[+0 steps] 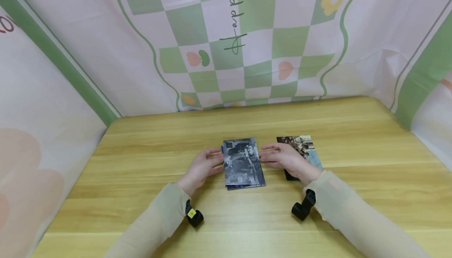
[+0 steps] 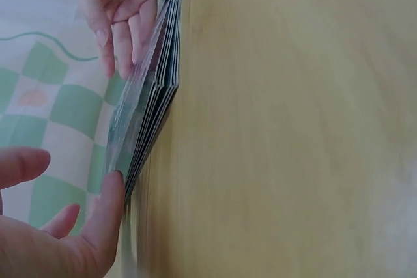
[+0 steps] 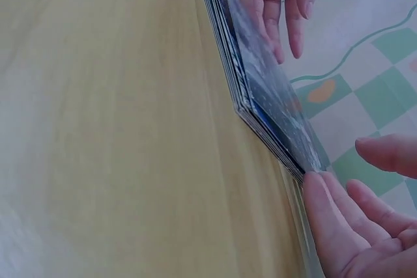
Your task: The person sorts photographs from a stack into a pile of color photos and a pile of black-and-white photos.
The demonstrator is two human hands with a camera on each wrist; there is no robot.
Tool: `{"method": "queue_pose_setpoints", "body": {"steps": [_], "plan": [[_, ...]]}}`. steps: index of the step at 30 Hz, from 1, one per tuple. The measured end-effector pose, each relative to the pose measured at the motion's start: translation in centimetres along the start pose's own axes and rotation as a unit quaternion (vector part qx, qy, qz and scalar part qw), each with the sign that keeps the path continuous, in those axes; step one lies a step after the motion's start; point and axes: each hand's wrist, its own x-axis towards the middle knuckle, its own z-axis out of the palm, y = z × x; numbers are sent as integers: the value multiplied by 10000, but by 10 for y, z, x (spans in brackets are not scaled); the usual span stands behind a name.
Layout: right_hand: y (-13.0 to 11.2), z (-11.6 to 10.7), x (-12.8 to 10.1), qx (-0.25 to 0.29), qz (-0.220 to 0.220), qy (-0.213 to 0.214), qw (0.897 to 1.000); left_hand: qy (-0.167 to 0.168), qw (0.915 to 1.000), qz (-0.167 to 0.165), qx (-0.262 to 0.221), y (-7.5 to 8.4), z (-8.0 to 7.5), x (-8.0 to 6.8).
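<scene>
A small stack of picture cards (image 1: pixel 243 163) lies on the table between the two hands, topped by a black-and-white picture. Its layered edges show in the left wrist view, a little uneven, with some cards sticking out. On the left side, my left hand (image 1: pixel 206 168) has its fingertips at the stack's edge, fingers loosely extended. My right hand (image 1: pixel 284 158) is at the opposite edge with fingers extended, and in the right wrist view a fingertip (image 3: pixel 317 183) meets the near corner of the stack. Partly under the right hand and wrist lies another, coloured picture card (image 1: pixel 312 154).
The wooden table (image 1: pixel 152 132) reaches back to a hanging cloth (image 1: pixel 257 50) with green checks and the word Happy. More pale cloth (image 1: pixel 46 113) hangs along the left side. A small black camera sits on each wrist.
</scene>
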Motion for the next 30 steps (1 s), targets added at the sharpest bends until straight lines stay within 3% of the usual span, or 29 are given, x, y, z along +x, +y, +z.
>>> {"method": "queue_pose_setpoints", "body": {"steps": [11, 20, 30], "plan": [[0, 8, 2, 216, -8, 355, 9991, 82, 9998, 161, 92, -4, 2, 6], [0, 17, 6, -53, 91, 685, 9976, 160, 9996, 182, 113, -5, 0, 7], [-3, 34, 7, -289, -80, 721, 9970, 269, 9988, 257, 313, -1, -11, -1]]}}
